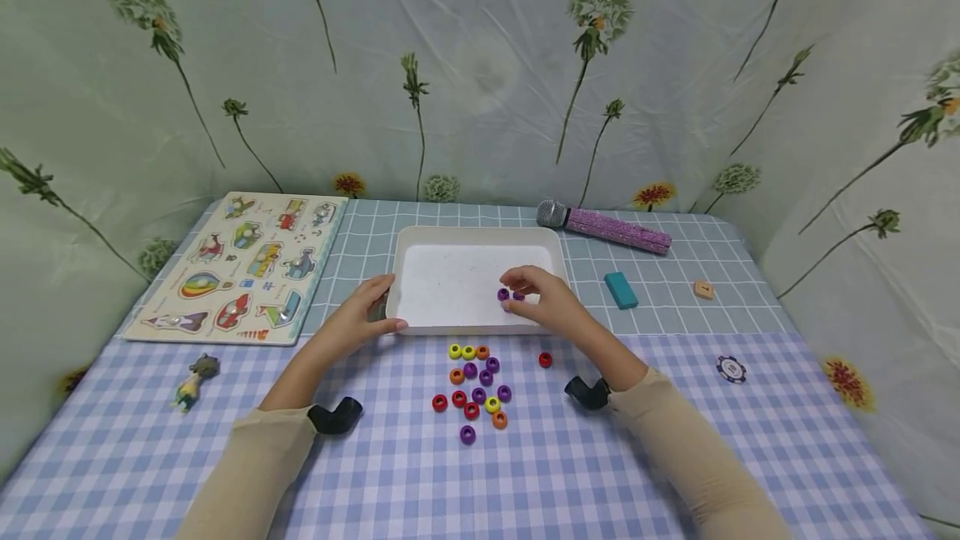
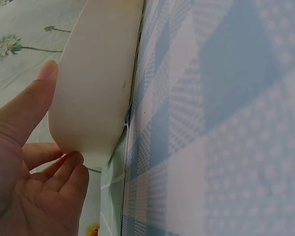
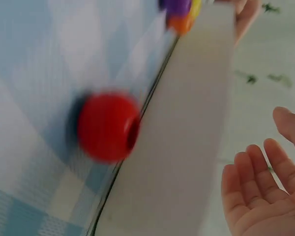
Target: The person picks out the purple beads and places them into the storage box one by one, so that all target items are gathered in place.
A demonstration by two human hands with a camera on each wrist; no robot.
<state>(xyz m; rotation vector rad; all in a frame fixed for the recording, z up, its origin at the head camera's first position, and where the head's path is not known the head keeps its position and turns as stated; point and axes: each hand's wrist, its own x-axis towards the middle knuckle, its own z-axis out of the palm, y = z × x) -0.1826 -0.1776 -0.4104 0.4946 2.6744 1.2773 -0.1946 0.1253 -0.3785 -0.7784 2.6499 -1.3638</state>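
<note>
A white rectangular tray (image 1: 480,329) lies on the table. My left hand (image 1: 365,309) holds its near left corner. In the left wrist view the thumb (image 2: 48,73) is at the front wall's rim and the curled fingers (image 2: 69,172) meet the corner. My right hand (image 1: 551,301) is over the tray's right part, thumb and forefinger apart. A few purple beads (image 1: 503,294) show in the tray between those fingertips. In the right wrist view the right hand's fingers (image 3: 255,172) are loosely spread, with nothing gripped.
Several loose beads (image 1: 470,370) in yellow, orange, purple and red lie before the tray, with one red bead (image 1: 545,360) apart. Around stand a picture puzzle board (image 1: 240,269), small animal figure (image 1: 197,382), glittery microphone (image 1: 603,227), teal block (image 1: 621,290), wooden tile (image 1: 703,289) and poker chip (image 1: 731,369).
</note>
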